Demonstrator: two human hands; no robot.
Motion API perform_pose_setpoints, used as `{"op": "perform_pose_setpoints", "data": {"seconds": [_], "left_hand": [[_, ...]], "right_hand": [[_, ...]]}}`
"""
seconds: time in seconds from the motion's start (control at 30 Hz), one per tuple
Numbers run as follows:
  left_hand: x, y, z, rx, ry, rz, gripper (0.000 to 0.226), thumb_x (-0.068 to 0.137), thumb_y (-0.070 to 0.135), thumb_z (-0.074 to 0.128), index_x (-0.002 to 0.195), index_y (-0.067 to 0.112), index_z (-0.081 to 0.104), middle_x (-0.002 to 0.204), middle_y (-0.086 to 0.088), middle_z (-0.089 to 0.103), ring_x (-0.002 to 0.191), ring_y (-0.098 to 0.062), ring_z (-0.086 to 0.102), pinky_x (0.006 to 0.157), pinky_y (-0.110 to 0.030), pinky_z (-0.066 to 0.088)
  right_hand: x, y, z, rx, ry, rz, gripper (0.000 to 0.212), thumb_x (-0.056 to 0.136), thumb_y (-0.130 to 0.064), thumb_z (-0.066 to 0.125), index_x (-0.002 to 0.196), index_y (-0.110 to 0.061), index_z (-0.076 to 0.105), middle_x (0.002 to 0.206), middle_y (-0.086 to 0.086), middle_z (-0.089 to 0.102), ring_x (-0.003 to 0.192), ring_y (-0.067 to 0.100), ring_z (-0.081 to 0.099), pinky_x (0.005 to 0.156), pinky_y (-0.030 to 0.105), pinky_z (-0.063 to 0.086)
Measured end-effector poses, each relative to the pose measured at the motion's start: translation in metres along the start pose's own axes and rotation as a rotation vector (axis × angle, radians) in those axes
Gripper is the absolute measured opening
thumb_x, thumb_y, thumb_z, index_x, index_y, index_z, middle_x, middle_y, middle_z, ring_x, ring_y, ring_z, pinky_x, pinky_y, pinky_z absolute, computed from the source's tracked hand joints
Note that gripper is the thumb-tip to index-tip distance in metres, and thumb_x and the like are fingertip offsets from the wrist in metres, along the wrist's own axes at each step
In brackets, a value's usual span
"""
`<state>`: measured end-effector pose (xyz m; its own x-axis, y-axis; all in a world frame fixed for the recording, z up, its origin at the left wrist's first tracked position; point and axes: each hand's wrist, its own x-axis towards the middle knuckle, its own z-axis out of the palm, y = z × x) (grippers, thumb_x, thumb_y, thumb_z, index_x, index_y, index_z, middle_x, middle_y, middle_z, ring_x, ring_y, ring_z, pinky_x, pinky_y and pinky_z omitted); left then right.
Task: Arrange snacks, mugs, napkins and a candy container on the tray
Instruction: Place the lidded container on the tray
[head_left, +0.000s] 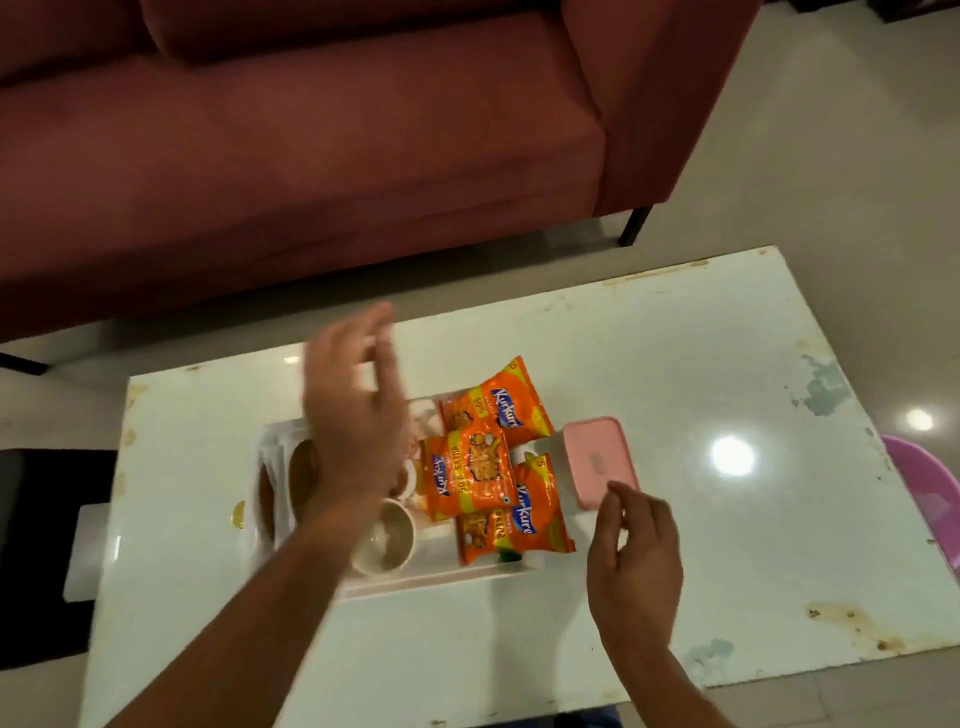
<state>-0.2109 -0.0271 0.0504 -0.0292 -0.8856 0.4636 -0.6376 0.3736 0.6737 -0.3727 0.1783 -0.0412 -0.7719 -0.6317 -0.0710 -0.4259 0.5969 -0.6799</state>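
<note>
A white tray (441, 577) lies on the white table. Three orange snack packets (470, 475) overlap on its right half. A white mug (387, 538) stands near the tray's front edge, and another mug (423, 421) is partly hidden behind my left hand. Brown round snacks in clear wrap (301, 467) sit at the tray's left end. A pink lidded candy container (600, 460) rests at the tray's right edge. My left hand (353, 410) hovers blurred above the tray, fingers spread, empty. My right hand (636, 545) is just in front of the container, fingers loosely curled, holding nothing.
The white table top (675, 395) has worn, stained patches along its edges. A dark red sofa (311, 145) stands behind it, with a black leg near the table's far corner. A pink plastic object (930, 493) sits at the right edge. A dark item (47, 545) lies to the left.
</note>
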Motion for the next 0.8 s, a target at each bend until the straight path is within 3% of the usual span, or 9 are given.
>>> {"op": "perform_pose_setpoints", "data": {"seconds": [0.07,0.13,0.2,0.27,0.37,0.5,0.8], "left_hand": [[0.004,-0.061,-0.066,0.063,0.193,-0.310,0.033,0.103,0.043,0.047,0.125,0.026,0.065,0.120,0.009,0.067,0.108,-0.008,0.063,0.087,-0.019,0.050],[-0.016,-0.128,-0.125,0.173,0.241,-0.632,0.037,0.098,0.043,0.052,0.125,0.022,0.066,0.117,-0.003,0.071,0.107,-0.023,0.068,0.093,-0.038,0.056],[-0.058,-0.182,-0.165,0.236,0.118,-0.910,0.036,0.096,0.037,0.056,0.123,0.016,0.068,0.111,-0.012,0.073,0.100,-0.033,0.069,0.095,-0.047,0.055],[-0.104,-0.214,-0.186,0.159,-0.050,-1.070,0.029,0.098,0.025,0.061,0.121,0.011,0.070,0.100,-0.012,0.073,0.087,-0.031,0.068,0.082,-0.041,0.053],[-0.146,-0.225,-0.185,0.016,-0.198,-1.164,0.026,0.097,0.022,0.066,0.119,0.010,0.072,0.097,-0.007,0.074,0.086,-0.026,0.069,0.070,-0.036,0.054],[-0.170,-0.219,-0.167,-0.120,-0.195,-1.216,0.021,0.096,0.022,0.067,0.115,0.015,0.073,0.104,-0.005,0.075,0.094,-0.025,0.071,0.072,-0.038,0.060],[-0.186,-0.222,-0.154,-0.136,-0.075,-1.208,0.026,0.094,0.014,0.070,0.119,0.006,0.072,0.106,-0.012,0.074,0.080,-0.028,0.073,0.078,-0.040,0.061]], "right_hand": [[-0.013,-0.001,0.004,-0.005,-0.095,0.042,0.026,0.103,-0.029,0.048,0.108,-0.015,0.069,0.092,0.001,0.066,0.083,0.023,0.064,0.064,0.031,0.046],[-0.018,-0.003,0.011,-0.017,-0.180,0.113,0.023,0.103,-0.021,0.050,0.107,-0.013,0.071,0.089,0.004,0.070,0.077,0.025,0.064,0.063,0.032,0.045],[-0.019,-0.005,0.019,-0.035,-0.223,0.161,0.026,0.105,-0.021,0.047,0.106,-0.011,0.071,0.092,0.010,0.074,0.076,0.027,0.063,0.064,0.032,0.042],[-0.020,-0.007,0.028,0.004,-0.272,0.219,0.030,0.106,-0.027,0.043,0.096,-0.016,0.069,0.092,0.012,0.075,0.072,0.026,0.059,0.066,0.035,0.044],[-0.019,-0.011,0.039,0.175,-0.335,0.373,0.032,0.104,-0.043,0.045,0.090,-0.028,0.068,0.095,0.010,0.073,0.079,0.025,0.059,0.075,0.039,0.048],[-0.018,-0.017,0.050,0.370,-0.365,0.586,0.041,0.098,-0.061,0.046,0.096,-0.028,0.070,0.104,0.009,0.072,0.099,0.033,0.066,0.096,0.055,0.051],[-0.020,-0.031,0.051,0.489,-0.329,0.649,0.041,0.094,-0.069,0.045,0.088,-0.035,0.068,0.094,-0.002,0.074,0.094,0.025,0.069,0.087,0.047,0.054]]}}
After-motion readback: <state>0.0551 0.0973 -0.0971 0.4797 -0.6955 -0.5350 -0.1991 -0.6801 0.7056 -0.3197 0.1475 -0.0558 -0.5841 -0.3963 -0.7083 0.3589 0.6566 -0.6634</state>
